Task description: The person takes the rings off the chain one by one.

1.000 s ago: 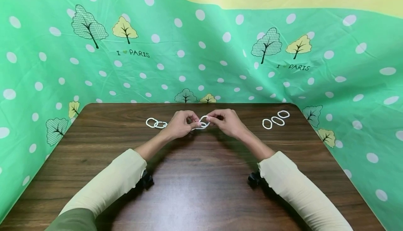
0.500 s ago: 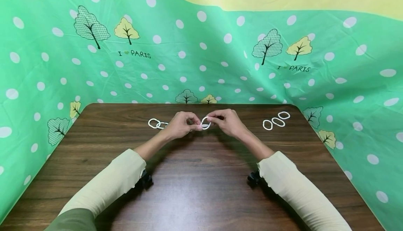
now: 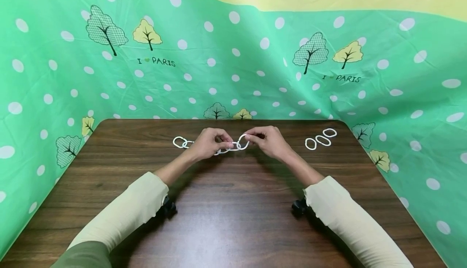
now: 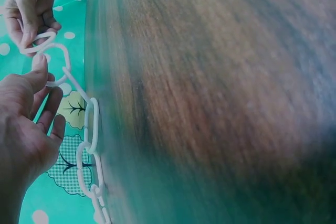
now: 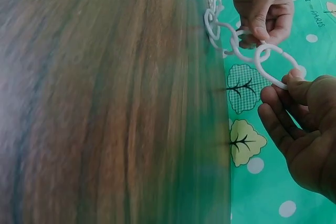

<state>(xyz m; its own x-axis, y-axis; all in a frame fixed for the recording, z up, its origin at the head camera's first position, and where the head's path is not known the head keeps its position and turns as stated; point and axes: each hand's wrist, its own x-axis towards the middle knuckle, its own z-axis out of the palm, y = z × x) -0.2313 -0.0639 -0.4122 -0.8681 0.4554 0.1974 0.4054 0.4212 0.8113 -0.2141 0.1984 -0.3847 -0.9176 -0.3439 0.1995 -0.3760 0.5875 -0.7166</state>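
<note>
My left hand (image 3: 211, 144) pinches a white plastic link (image 4: 67, 59) near the end of a chain (image 4: 95, 124) between thumb and fingers. My right hand (image 3: 269, 141) pinches the end link (image 5: 268, 76) by its far side. In the right wrist view this oval loops through the link held by the left hand, and a small seam or gap shows on its upper side. The rest of the chain trails to the left behind the left hand, partly hidden in the head view, and its far end link (image 3: 173, 142) lies on the table.
Several paces of hand-width to the right, three loose white links (image 3: 306, 144) lie near the back right corner of the brown wooden table (image 3: 226, 211). A green dotted cloth (image 3: 233, 65) hangs behind the table's back edge. A black device (image 3: 169, 208) sits under the left cuff.
My right hand has drawn the end link slightly to the right, away from the left hand. Both joined links now show more plainly between the hands. The loose links have stayed put.
</note>
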